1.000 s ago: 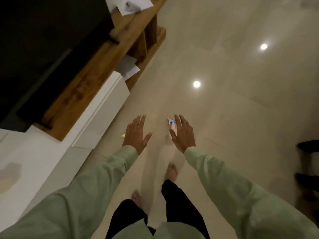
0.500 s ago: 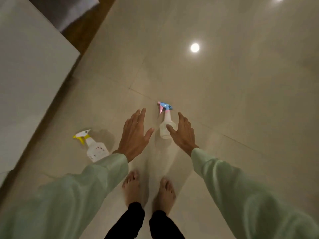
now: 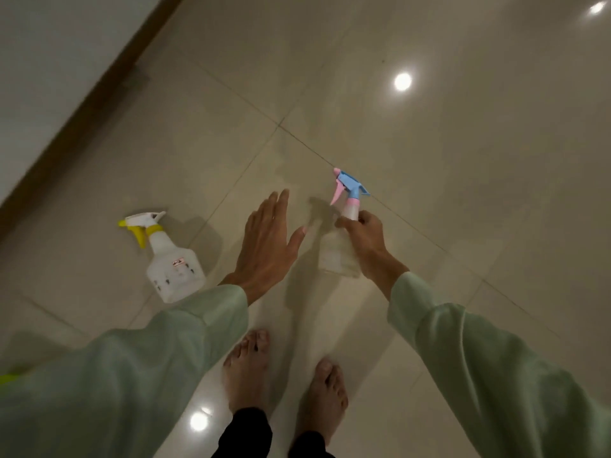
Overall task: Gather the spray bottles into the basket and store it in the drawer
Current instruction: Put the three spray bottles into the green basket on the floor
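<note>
Two spray bottles are on the glossy floor in front of my bare feet. The clear bottle with a blue and pink trigger head (image 3: 337, 256) stands upright at centre right, and my right hand (image 3: 367, 242) is shut around its neck. The white bottle with a yellow trigger (image 3: 172, 262) stands to the left, untouched. My left hand (image 3: 267, 246) hovers between the two bottles, flat, fingers apart, holding nothing. No basket or drawer is in view.
A white cabinet (image 3: 49, 61) with a dark base strip (image 3: 99, 94) runs along the upper left. My bare feet (image 3: 248, 368) stand just behind the bottles. Ceiling lights reflect on the beige floor tiles (image 3: 463, 160).
The view has tilted down and closer to the floor. My right hand went from open beside the blue and pink bottle to closed around its neck. The left hand stays open.
</note>
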{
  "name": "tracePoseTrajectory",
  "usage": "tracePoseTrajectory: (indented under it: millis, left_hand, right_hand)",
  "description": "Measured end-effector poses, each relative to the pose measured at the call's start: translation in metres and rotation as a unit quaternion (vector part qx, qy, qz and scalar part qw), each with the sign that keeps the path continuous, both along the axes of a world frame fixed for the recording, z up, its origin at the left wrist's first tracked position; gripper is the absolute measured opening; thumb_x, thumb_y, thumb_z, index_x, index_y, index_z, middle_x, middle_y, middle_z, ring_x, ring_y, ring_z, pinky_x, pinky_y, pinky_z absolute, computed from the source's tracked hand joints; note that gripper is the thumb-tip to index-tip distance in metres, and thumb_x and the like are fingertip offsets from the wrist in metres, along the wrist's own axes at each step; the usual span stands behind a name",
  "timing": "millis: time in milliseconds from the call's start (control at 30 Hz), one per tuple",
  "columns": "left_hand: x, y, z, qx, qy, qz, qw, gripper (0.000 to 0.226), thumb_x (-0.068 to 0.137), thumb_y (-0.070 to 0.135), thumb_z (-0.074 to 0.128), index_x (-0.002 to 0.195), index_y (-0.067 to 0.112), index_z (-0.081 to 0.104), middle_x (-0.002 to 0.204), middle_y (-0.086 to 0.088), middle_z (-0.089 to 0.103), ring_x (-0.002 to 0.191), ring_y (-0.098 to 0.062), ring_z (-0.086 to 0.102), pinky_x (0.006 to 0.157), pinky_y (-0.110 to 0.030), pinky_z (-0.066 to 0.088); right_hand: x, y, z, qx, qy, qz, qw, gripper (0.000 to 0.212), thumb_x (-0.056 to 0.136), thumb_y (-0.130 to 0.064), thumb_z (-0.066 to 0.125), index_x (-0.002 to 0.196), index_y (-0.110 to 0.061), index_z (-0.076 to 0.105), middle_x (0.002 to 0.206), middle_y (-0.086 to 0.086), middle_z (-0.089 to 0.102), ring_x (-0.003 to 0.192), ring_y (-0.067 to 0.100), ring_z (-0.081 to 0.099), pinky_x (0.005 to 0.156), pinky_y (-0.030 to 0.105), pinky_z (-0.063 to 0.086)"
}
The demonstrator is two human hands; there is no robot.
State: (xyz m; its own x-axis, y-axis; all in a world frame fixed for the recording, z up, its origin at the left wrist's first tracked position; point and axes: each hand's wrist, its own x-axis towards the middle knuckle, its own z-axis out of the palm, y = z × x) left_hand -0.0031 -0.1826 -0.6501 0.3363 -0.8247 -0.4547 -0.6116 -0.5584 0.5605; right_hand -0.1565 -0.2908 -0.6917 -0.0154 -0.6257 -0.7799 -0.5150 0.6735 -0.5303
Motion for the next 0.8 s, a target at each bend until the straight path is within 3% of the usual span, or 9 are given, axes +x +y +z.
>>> tracePoseTrajectory:
  millis: [67, 200, 367, 467, 600, 733, 800]
  left_hand:
    - [0.009, 0.02, 0.031, -0.004, 0.003, 0.033, 0.999, 0.071, 0.1, 0.043, 0.043, 0.158, 0.019, 0.009, 0.166, -0.008, 0.014, 0.153, -0.023, 0.014, 0.123, -0.045, 0.016]
    - [0.028, 0.065, 0.099, -0.035, 0.001, 0.123, 0.992, 0.069, 0.1, 0.041, 0.046, 0.157, 0.02, 0.013, 0.165, -0.007, 0.018, 0.152, -0.022, 0.018, 0.123, -0.043, 0.018]
    - [0.066, 0.152, 0.166, -0.031, -0.052, 0.207, 0.976, 0.069, 0.099, 0.039, 0.048, 0.156, 0.015, 0.018, 0.164, -0.006, 0.022, 0.15, -0.024, 0.024, 0.121, -0.044, 0.022]
    - [0.082, 0.217, 0.199, -0.023, -0.076, 0.259, 0.963, 0.069, 0.1, 0.043, 0.044, 0.157, 0.018, 0.015, 0.164, -0.005, 0.02, 0.151, -0.021, 0.019, 0.123, -0.042, 0.019]
    - [0.092, 0.314, 0.235, -0.011, -0.1, 0.333, 0.937, 0.066, 0.101, 0.039, 0.044, 0.156, 0.016, 0.018, 0.163, -0.008, 0.023, 0.151, -0.023, 0.02, 0.123, -0.039, 0.017]
    - [0.099, 0.407, 0.245, 0.012, -0.102, 0.4, 0.911, 0.062, 0.102, 0.032, 0.044, 0.156, 0.012, 0.02, 0.163, -0.009, 0.024, 0.152, -0.024, 0.019, 0.123, -0.043, 0.02]
    - [0.106, 0.455, 0.24, 0.014, -0.096, 0.427, 0.899, 0.062, 0.102, 0.029, 0.045, 0.156, 0.011, 0.02, 0.163, -0.009, 0.024, 0.152, -0.024, 0.019, 0.123, -0.041, 0.019]
  right_hand:
    - [0.012, 0.011, 0.038, -0.001, -0.037, 0.005, 0.999, 0.027, 0.078, -0.011, 0.069, 0.104, -0.009, 0.064, 0.092, 0.008, 0.069, 0.075, 0.021, 0.066, 0.061, 0.033, 0.056]
    - [0.045, 0.045, 0.116, -0.035, -0.122, 0.05, 0.991, 0.025, 0.082, -0.001, 0.07, 0.101, -0.014, 0.059, 0.086, -0.002, 0.07, 0.066, 0.004, 0.067, 0.054, 0.014, 0.05]
    - [0.098, 0.101, 0.2, -0.047, -0.189, 0.156, 0.968, 0.021, 0.092, -0.001, 0.062, 0.111, -0.005, 0.053, 0.095, 0.009, 0.058, 0.085, 0.017, 0.056, 0.072, 0.023, 0.046]
    - [0.125, 0.146, 0.242, -0.054, -0.234, 0.23, 0.943, 0.024, 0.088, 0.009, 0.063, 0.111, 0.001, 0.057, 0.093, 0.007, 0.064, 0.083, 0.015, 0.061, 0.075, 0.022, 0.05]
    - [0.158, 0.228, 0.279, -0.098, -0.221, 0.335, 0.911, 0.029, 0.078, 0.0, 0.08, 0.105, -0.008, 0.072, 0.098, 0.005, 0.075, 0.094, 0.022, 0.069, 0.089, 0.038, 0.052]
    - [0.194, 0.322, 0.284, -0.132, -0.215, 0.374, 0.892, 0.037, 0.071, -0.015, 0.086, 0.096, -0.036, 0.068, 0.087, -0.004, 0.071, 0.088, 0.012, 0.065, 0.081, 0.021, 0.049]
    - [0.214, 0.374, 0.27, -0.155, -0.215, 0.414, 0.871, 0.033, 0.073, -0.022, 0.084, 0.101, -0.028, 0.066, 0.091, 0.003, 0.07, 0.089, 0.018, 0.064, 0.08, 0.027, 0.05]
